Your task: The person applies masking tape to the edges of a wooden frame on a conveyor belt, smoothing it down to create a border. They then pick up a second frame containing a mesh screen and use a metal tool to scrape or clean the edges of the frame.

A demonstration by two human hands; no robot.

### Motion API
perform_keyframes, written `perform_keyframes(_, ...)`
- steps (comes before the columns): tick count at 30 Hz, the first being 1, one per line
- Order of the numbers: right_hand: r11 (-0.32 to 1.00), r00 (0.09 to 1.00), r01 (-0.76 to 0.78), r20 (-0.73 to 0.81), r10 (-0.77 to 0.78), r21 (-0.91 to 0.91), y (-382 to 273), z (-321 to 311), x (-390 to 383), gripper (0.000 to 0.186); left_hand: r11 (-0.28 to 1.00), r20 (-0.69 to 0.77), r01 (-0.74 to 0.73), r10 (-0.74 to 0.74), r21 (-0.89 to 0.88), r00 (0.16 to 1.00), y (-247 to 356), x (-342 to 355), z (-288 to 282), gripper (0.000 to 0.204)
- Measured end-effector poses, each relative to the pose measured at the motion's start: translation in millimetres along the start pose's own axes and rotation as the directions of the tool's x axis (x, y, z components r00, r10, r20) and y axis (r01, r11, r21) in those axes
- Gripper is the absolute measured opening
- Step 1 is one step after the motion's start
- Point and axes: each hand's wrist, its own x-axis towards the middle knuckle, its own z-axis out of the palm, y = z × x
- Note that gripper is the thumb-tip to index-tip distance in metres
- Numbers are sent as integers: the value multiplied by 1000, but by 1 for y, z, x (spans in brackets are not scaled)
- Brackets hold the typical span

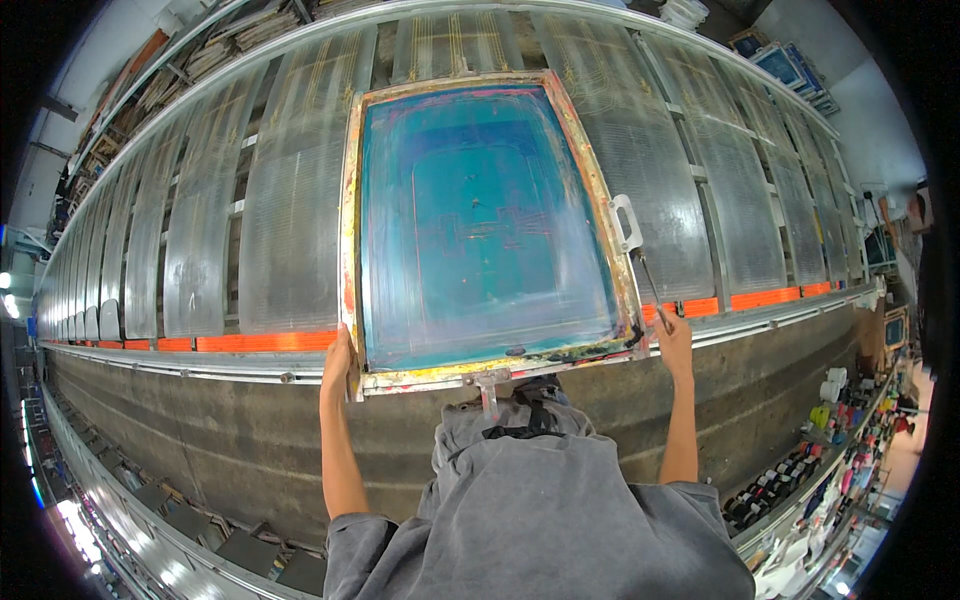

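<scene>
A large screen printing frame (352,215) with blue-green mesh lies in front of me, its edges smeared with yellow, red and black ink. My left hand (338,357) is closed on the frame's lower left edge. A white handle (627,222) sticks out from the right side of the frame. Just below it, my right hand (673,330) is closed round a thin tool with a slender dark shaft (648,276); its exact kind cannot be told. The tool's upper end is close to the white handle. At the frame's near edge a metal bracket (487,381) juts toward me.
Beneath the frame runs a long table of glassy panels (290,220) separated by gaps. Orange strips (270,342) and a metal rail (220,357) line its near side. Containers and bottles (775,488) stand at the lower right. More frames (785,68) lean at the far right.
</scene>
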Motion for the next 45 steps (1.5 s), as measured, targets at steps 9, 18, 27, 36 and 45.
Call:
perform_keyframes(9,923,928,108,-296,-227,-368,-124,-52,-15,33,997,-35,-24,22,-71,999,-37,48,4,62)
perform_keyframes(18,837,937,323,23,-349,-442,-283,-38,-72,23,964,-69,-159,148,-212,987,-50,51,11,62)
perform_keyframes(27,783,778,540,539,-324,-308,-314,45,-121,16,889,-371,-340,441,307,817,-46,44,23,72)
perform_keyframes(36,769,698,576,656,-287,-277,-310,94,-130,18,911,-355,-279,380,305,854,-36,31,21,66)
perform_keyframes(45,908,702,335,709,-61,-253,-326,109,-148,31,758,-533,-651,561,25,633,58,-48,42,39)
